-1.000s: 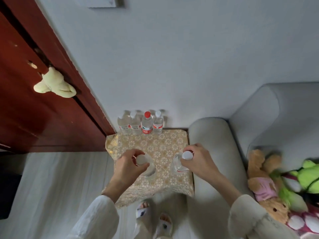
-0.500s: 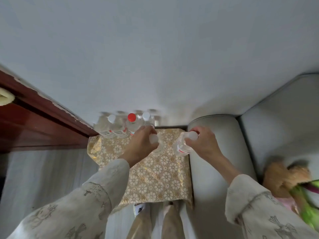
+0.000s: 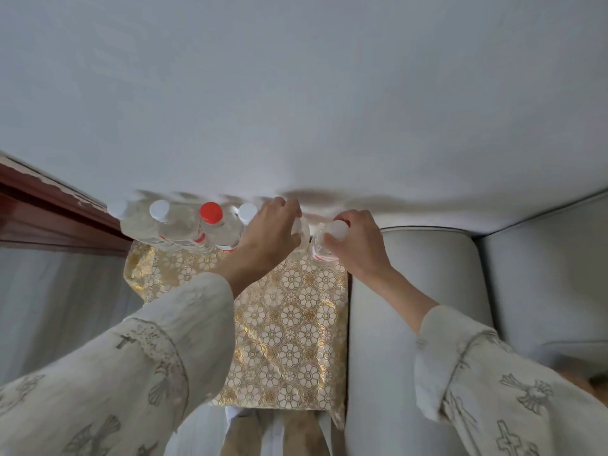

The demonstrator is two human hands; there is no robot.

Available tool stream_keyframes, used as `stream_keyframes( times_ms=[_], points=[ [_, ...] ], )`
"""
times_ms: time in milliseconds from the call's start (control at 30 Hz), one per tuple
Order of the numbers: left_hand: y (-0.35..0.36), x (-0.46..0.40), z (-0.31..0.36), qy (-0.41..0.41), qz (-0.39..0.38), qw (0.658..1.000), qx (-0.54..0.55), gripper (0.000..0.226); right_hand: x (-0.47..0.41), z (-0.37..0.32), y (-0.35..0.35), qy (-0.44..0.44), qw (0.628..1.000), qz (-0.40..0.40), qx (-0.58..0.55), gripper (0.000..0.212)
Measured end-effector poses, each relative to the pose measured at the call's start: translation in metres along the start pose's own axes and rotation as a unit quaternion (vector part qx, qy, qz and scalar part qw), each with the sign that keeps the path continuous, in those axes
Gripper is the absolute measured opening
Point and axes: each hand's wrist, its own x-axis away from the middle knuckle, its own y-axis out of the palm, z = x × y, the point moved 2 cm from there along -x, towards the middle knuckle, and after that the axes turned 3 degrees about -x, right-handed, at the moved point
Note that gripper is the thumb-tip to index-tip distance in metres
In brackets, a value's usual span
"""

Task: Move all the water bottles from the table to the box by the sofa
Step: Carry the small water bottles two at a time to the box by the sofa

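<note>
Several clear water bottles stand in a row along the wall at the far edge of the small table: white-capped ones (image 3: 162,222) and one with a red cap (image 3: 217,227). My left hand (image 3: 268,236) grips a white-capped bottle (image 3: 303,236) by its top, at the right end of that row. Beside it my right hand (image 3: 353,241) grips another white-capped bottle (image 3: 320,246) by the cap, at the table's far right corner. Both bottles are upright and mostly hidden by my fingers. No box is in view.
The table wears a gold floral cloth (image 3: 289,327). A grey sofa armrest (image 3: 414,291) touches the table's right side. A dark red door frame (image 3: 42,212) is at the far left. The white wall (image 3: 296,110) rises right behind the bottles.
Both hands have carried their bottles from the table's near half to the far edge by the wall. The camera has tilted up and closer, so the plush toys left the view.
</note>
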Motion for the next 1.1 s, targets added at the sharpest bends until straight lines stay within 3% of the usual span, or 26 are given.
stream_keyframes(
  times_ms=[467, 600, 800, 933, 1100],
  points=[
    [0.002, 0.005, -0.004, -0.021, 0.065, 0.997, 0.042, 0.040, -0.007, -0.004, 0.008, -0.007, 0.998, -0.025, -0.063, 0.050],
    [-0.006, 0.018, -0.002, -0.035, 0.047, 0.995, 0.075, 0.048, 0.007, -0.002, 0.004, 0.051, 0.990, -0.084, -0.100, 0.064],
    [-0.033, 0.090, -0.008, -0.114, 0.004, 0.979, 0.168, 0.046, 0.059, -0.041, -0.007, 0.115, 0.975, -0.184, -0.054, 0.056],
    [-0.072, 0.160, -0.034, -0.167, -0.023, 0.960, 0.223, 0.044, 0.097, -0.116, -0.002, 0.032, 0.962, -0.267, -0.044, 0.051],
    [-0.144, 0.274, -0.076, -0.249, 0.094, 0.926, 0.270, 0.034, 0.164, -0.229, 0.025, -0.120, 0.932, -0.339, -0.032, 0.037]
  ],
)
